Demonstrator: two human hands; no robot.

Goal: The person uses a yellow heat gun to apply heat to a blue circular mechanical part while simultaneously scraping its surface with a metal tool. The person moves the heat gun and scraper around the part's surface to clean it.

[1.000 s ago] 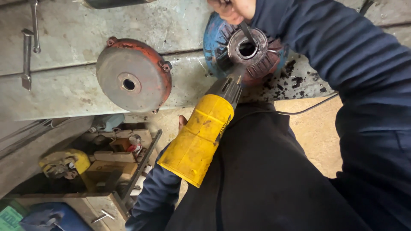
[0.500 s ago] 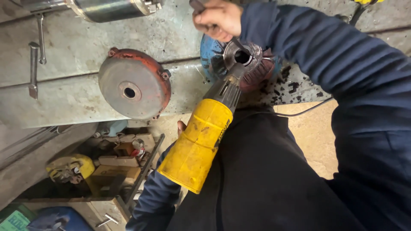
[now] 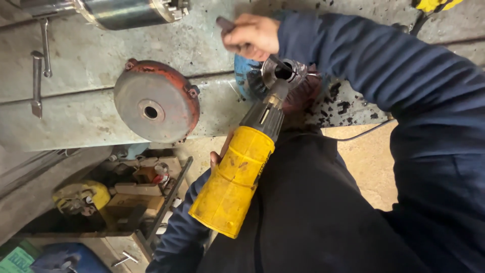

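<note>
Your workbench (image 3: 91,116), a grey, scuffed metal surface, fills the top of the view, and your dark blue work clothes fill the lower right. On the bench lies a round, rust-red motor end cover (image 3: 154,108) with a hole at its centre and bolt lugs on its rim, well left of your hands. At the top edge lies a shiny steel cylinder (image 3: 131,11), and at the far left a spanner (image 3: 36,83) rests flat on the bench.

You hold a yellow power tool (image 3: 237,184) tilted up towards the bench edge, its dark nose touching the open metal hub of a motor part (image 3: 288,76) with a blue casing and reddish windings, which sits at the bench edge just right of the red cover. Your left hand (image 3: 220,154) is almost wholly hidden behind the yellow body; only fingertips show curled around its side, gripping it. Your right hand (image 3: 252,35) hovers just above the motor part, fingers closed tight around a small dark tool (image 3: 225,23) whose tip pokes out to the left; what kind of tool it is cannot be told.

Below the bench, a cluttered shelf (image 3: 126,202) holds wooden blocks and a yellow object.
</note>
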